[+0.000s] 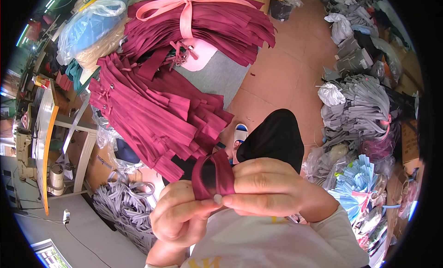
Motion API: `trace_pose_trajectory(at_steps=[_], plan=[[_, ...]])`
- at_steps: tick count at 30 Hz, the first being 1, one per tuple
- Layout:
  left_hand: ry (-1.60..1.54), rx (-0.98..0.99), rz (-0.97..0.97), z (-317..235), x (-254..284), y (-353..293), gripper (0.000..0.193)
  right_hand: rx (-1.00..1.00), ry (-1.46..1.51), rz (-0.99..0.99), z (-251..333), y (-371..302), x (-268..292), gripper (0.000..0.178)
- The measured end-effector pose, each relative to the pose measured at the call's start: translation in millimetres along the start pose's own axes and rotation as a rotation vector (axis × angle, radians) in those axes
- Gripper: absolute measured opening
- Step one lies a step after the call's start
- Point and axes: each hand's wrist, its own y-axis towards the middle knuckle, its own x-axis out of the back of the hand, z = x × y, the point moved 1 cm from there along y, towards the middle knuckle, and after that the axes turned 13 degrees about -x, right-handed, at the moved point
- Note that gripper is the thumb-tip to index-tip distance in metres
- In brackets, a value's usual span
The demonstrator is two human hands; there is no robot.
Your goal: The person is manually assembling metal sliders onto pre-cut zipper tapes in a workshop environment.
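Close to my body, my left hand (181, 213) and my right hand (272, 186) pinch a maroon zipper (224, 175) bent into a loop. Its two ends meet between my fingertips, where a small pale spot shows; I cannot tell what that is. Beyond my left hand, a fanned heap of maroon zippers (147, 113) drapes toward me, a few metal sliders showing on its left side. Farther off lies a thick bundle of maroon zippers (230, 35), tied with a pink ribbon (186, 20).
A grey surface (221, 76) carries the maroon bundles. Coiled grey strips (122, 208) lie at lower left, near a wooden-edged table (50, 143). At right are grey bundles (357, 111) and a light-blue bundle (355, 182). Blue plastic-wrapped goods (94, 28) stand at far left.
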Motion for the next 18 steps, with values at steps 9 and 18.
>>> trace_pose_trajectory(at_steps=[9,18], plan=[[-0.087,0.236,-0.133,1,-7,-5,0.015,-0.325,0.131,-0.019,4,2,-2,0.024],[-0.388,0.529,-0.216,-2,-6,-2,0.009,-0.633,0.293,0.06,6,12,3,0.013]])
